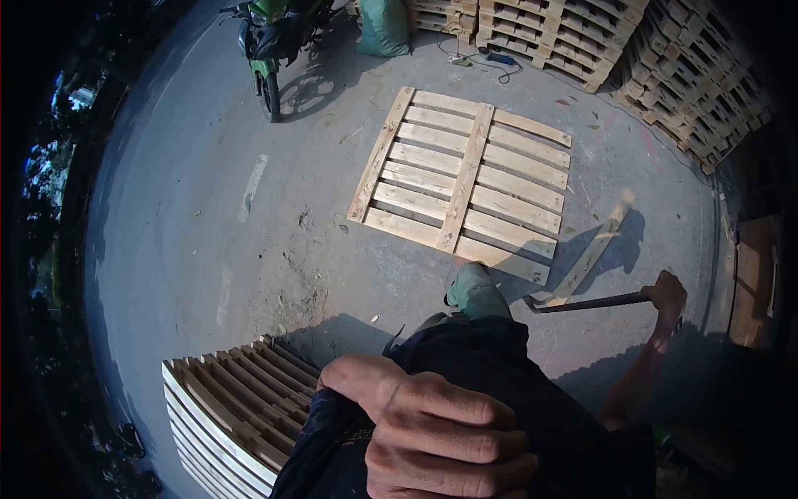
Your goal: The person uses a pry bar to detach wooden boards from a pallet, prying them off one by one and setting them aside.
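Observation:
My right hand (666, 293) is wrapped round one end of a dark crowbar (590, 303), held out low to the right. The bar's bent tip overlaps the lower end of a loose wooden plank (594, 249), whose far end is blurred. My left hand (449, 432) is close to the camera in front of my dark clothing, fingers curled; its palm is hidden. Ahead, a wooden pallet (465, 179) lies flat on the concrete, with cross boards along its left side and middle and slat ends bare on the right. One foot is at its near edge.
Stacked slatted wood (224, 407) stands at the lower left. Tall pallet stacks (557, 37) line the back right. A green motorbike (270, 50), a green sack (384, 29) and a corded power tool (497, 58) are at the back.

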Motion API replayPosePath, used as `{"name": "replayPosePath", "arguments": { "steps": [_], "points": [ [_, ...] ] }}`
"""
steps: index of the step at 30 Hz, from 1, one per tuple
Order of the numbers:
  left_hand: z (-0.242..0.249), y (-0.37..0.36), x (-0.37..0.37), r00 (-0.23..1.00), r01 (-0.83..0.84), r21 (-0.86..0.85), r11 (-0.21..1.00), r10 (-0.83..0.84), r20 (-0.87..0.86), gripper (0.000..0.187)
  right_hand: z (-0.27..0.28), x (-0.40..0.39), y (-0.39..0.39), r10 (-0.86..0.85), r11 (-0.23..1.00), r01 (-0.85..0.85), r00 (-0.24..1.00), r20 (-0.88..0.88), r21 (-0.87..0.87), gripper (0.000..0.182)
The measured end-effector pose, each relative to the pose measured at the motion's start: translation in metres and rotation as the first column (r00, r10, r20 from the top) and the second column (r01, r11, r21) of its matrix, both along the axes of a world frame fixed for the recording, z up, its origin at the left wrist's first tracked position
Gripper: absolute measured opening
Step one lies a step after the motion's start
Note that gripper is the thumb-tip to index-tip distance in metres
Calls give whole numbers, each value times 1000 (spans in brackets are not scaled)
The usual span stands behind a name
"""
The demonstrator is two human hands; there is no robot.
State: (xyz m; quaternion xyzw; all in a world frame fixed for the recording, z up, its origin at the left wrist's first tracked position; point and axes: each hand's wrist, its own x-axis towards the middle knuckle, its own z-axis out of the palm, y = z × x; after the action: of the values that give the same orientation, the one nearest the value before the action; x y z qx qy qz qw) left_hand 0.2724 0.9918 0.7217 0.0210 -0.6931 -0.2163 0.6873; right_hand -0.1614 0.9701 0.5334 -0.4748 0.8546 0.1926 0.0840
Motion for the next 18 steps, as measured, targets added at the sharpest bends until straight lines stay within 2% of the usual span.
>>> {"name": "replayPosePath", "arguments": {
  "steps": [2, 4, 7, 8, 9, 12, 15, 17, 18],
  "points": [
    [5, 7, 5, 998, -35, -87, 996, 31, -48, 7, 11, 6, 9, -20, 1000, 20, 1000, 12, -2, 52],
    [14, 15, 16, 998, 6, 9, 1000, -6, 57, 7, 23, 13, 18, -62, 998, 63, 997, -49, 17, 42],
    [16, 13, 25, 989, 84, 36, 996, -88, 115, 7, 26, 10, 34, -128, 992, 127, 991, -45, -25, 41],
    [16, 10, 25, 985, 116, 28, 993, -118, 124, 7, 29, 8, 37, -177, 984, 177, 984, -11, 14, 42],
    [14, 7, 22, 996, 26, 21, 999, -28, 89, 7, 26, 1, 40, -201, 980, 201, 980, -10, -1, 42],
    [3, -14, 19, 998, -55, -23, 998, 56, 31, 10, 19, -9, 50, -235, 972, 234, 971, -54, -23, 41],
    [-5, -47, 38, 971, 60, -127, 990, -28, 238, 17, 26, -1, 45, -349, 937, 349, 937, -26, 3, 39],
    [-24, -62, 36, 979, -112, 28, 993, 105, 176, 17, 22, 0, 43, -399, 917, 399, 916, -27, -15, 39],
    [-30, -86, 36, 971, -121, -17, 993, 122, 207, 12, 19, 3, 41, -425, 905, 424, 905, -27, -32, 39]
  ]
}}
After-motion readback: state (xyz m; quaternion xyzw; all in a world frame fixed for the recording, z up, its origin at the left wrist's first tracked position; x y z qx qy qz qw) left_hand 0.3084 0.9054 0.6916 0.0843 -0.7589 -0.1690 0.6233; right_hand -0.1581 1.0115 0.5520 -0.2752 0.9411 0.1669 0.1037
